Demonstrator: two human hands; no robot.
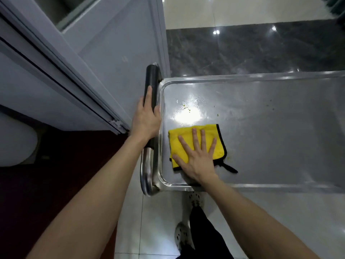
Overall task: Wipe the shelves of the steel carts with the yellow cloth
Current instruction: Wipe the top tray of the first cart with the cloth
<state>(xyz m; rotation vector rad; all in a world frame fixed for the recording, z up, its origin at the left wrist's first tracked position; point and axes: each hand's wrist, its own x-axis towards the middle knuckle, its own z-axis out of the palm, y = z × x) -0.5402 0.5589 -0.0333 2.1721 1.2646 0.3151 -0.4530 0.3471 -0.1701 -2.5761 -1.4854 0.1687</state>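
Left hand: I saw the left hand (pixel 146 118) wrapped round the black handle grip (pixel 152 85) at the cart's end, with one finger laid straight along it.
Right hand: the right hand (pixel 197 159) lay flat with its fingers spread, pressing down on the yellow cloth (pixel 175 143) and gripping nothing.
Cloth: it was folded, black-edged, and flat on the top shelf (pixel 270 137) near the handle end and the near rim, with a black tag sticking out beside my view of the wrist.
Shelf: I noted steel with a raised rim, a bright glare patch, droplets (pixel 197 100) and small green specks (pixel 186 107) just beyond the cloth.
Surroundings: a grey door frame (pixel 74 71) stood to the left and dark polished floor (pixel 242 49) lay beyond the cart; the person's pale perforated shoe (pixel 182 238) showed below.
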